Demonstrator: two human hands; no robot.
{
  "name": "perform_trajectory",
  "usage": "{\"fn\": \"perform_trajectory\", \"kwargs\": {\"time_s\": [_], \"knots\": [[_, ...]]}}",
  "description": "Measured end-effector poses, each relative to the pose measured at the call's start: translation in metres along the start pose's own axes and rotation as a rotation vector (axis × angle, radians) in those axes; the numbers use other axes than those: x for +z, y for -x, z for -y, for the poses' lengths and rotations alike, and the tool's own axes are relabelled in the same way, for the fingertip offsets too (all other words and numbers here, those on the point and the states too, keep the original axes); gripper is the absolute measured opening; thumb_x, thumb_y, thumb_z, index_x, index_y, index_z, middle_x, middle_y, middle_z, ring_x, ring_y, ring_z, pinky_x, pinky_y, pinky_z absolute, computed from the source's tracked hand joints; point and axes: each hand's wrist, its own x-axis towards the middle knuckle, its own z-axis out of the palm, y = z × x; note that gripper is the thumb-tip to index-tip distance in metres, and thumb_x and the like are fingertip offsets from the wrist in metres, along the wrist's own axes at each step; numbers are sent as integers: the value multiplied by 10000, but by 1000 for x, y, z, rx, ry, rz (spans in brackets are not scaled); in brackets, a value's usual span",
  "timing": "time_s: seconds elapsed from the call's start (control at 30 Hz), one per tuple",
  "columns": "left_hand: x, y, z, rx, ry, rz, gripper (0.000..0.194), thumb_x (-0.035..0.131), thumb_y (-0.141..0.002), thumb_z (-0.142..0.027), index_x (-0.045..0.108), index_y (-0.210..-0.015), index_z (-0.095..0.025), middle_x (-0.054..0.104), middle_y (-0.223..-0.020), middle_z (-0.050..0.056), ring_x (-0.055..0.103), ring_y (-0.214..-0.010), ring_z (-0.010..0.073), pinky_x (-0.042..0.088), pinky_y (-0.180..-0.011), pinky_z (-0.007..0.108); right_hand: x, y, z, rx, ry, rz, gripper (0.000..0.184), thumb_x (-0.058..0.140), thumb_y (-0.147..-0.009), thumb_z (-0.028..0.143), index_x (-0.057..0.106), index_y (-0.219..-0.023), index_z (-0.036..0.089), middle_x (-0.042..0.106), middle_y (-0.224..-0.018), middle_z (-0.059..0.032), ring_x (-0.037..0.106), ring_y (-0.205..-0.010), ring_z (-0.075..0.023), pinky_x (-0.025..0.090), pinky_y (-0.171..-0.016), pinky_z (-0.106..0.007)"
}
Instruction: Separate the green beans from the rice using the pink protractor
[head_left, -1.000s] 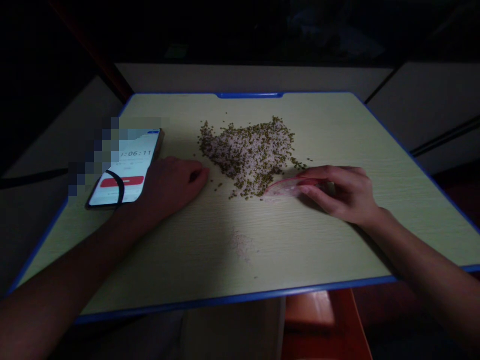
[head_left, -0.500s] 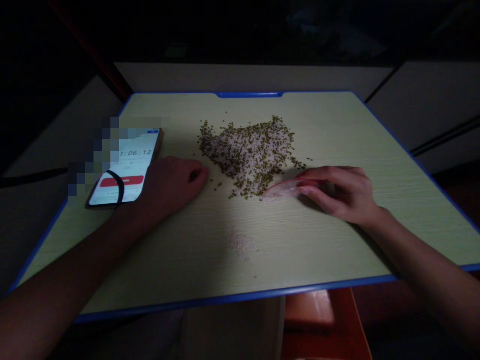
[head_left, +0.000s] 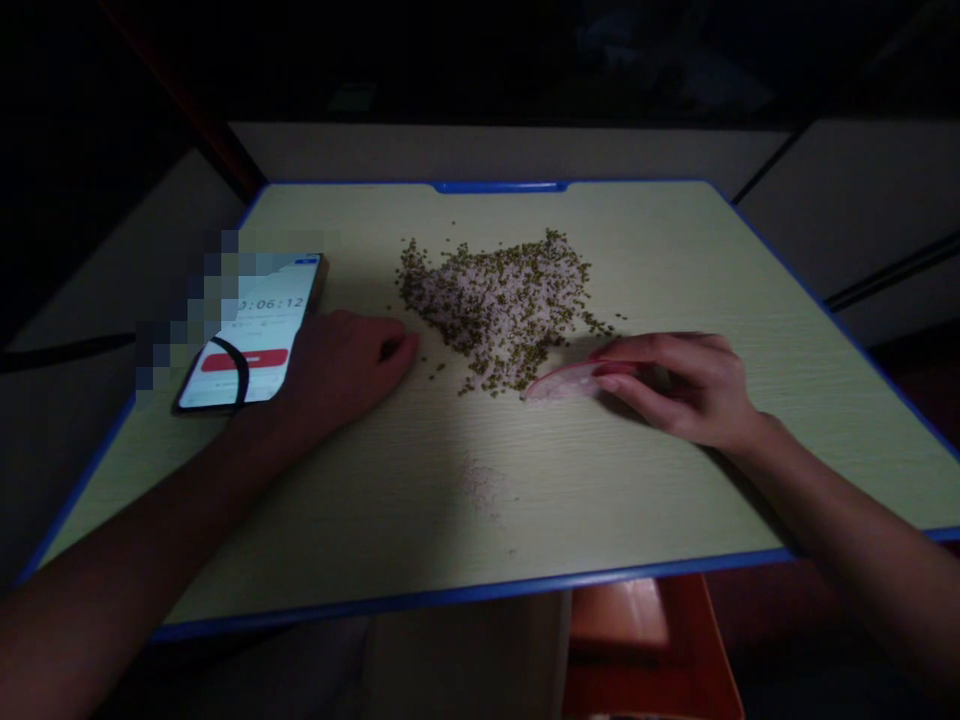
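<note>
Right now the right hand (head_left: 686, 385) pinches a thin pink scoop (head_left: 564, 380) between thumb and fingers, its edge down on the table (head_left: 675, 260), touching the near right side of the pile of beans and rice (head_left: 496, 305). That pile sits in the middle of the table. The left hand (head_left: 341, 365) rests on the other side of the pile, fingers curled loosely, holding nothing. A phone (head_left: 251, 335) with a lit screen lies just past that hand, away from the pile. A small pinkish smear of grains (head_left: 484, 488) lies nearer the person than the pile. It looks like the scooping step; pushing into the pile would need a slow, flat slide so beans do not roll away.
</note>
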Motion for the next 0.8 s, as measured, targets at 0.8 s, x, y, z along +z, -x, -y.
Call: {"fn": "perform_trajectory", "kwargs": {"time_s": [0.8], "knots": [[-3,1,-2,4,16,21,354,314,-858,-408,443,-630,-169,401,-630,54,333,-618,182,191,-604,314,0,0,2,46,58,-36,67,610,-873,258,661,-915,254,757,-774,-3,671,-529,-129,542,-481,-223]]}}
